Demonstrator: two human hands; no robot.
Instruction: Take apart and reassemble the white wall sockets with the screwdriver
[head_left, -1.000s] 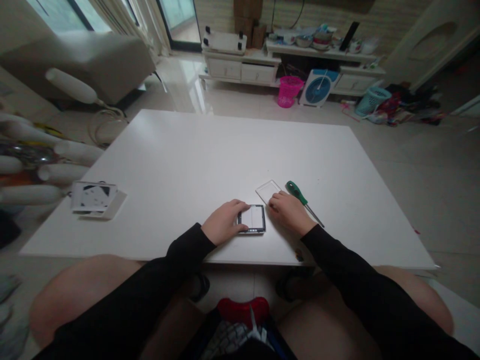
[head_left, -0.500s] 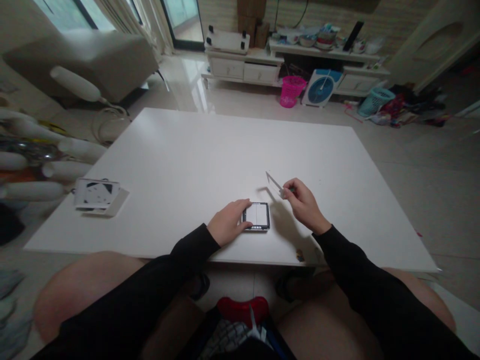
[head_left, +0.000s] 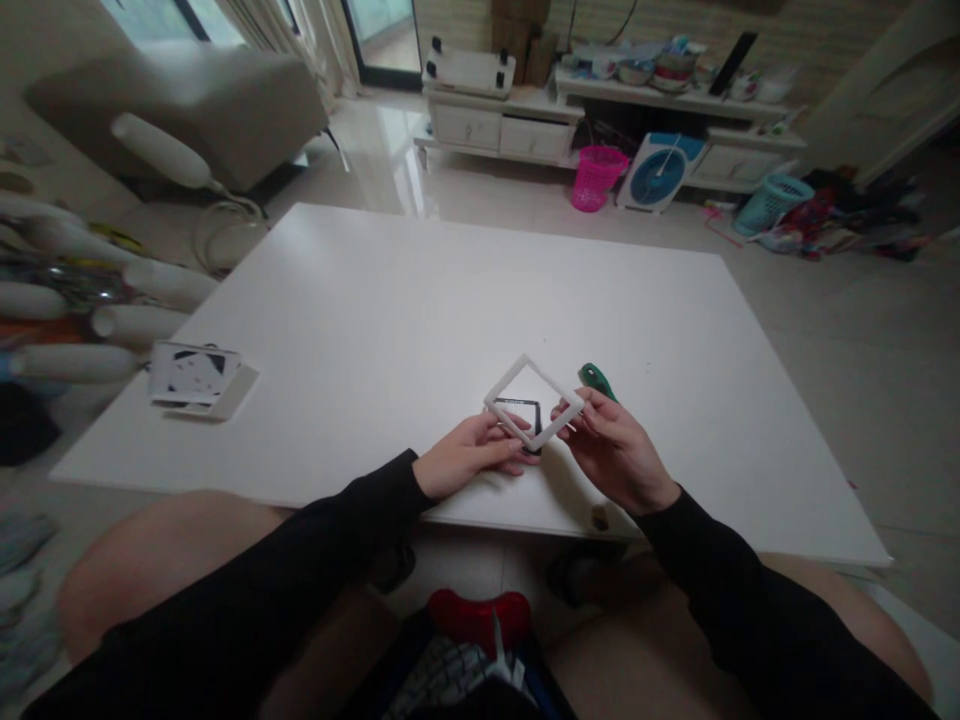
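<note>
A thin white square frame (head_left: 553,378) is held up off the table, tilted so one corner points toward me. My right hand (head_left: 619,450) grips its right corner between thumb and fingers. A green handle (head_left: 598,381) sticks out from behind the same hand; what tool it belongs to is hidden. My left hand (head_left: 469,455) has thumb and fingers closed about the frame's near-left edge. Behind and below, a square device with a black border and pale face (head_left: 517,408) shows through the opening, partly covered by my left fingers.
The white table (head_left: 390,300) carries an open white box (head_left: 196,380) with a black-patterned face at the left. A small dark-and-yellow piece (head_left: 599,517) lies by the near edge. Beyond stand a pink basket (head_left: 598,180), a blue fan (head_left: 660,175) and a low cabinet (head_left: 465,128).
The white frame has turned from nearly edge-on to face me. My left hand has left the device's side and taken the frame's near edge. The green handle has come into view.
</note>
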